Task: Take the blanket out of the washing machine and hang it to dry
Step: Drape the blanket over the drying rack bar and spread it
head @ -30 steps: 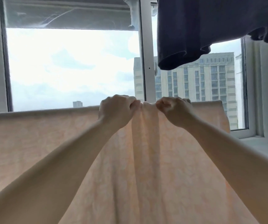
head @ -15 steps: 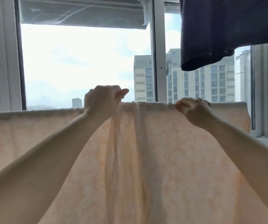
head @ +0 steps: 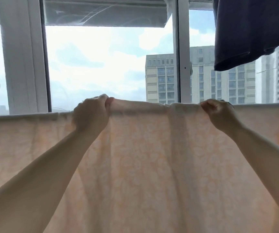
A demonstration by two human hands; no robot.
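Your left hand (head: 91,115) is curled over the top fold of the blanket (head: 143,165), fingers wrapped down behind the edge and thumb pinching the cloth at the front. Your right hand (head: 219,115) grips the same top edge further along, knuckles up, fingers closed round the fabric. The two hands are well apart, and the stretch of edge between them runs nearly level, with one small pucker closer to your right hand. The blanket is pale peach with a faint flower pattern; it hangs in front of you across almost the whole width of the view, falling straight down past the bottom of the frame, with light from behind shining through it. Whatever the top fold is draped over is hidden by the cloth, probably a rail or line, though you cannot tell from here. Behind it stands the window (head: 177,64) with white frames, and beyond the glass a tall apartment building (head: 162,78) under cloudy sky. Above your right hand, well clear of it, a dark navy garment (head: 253,27) hangs down from the top corner.
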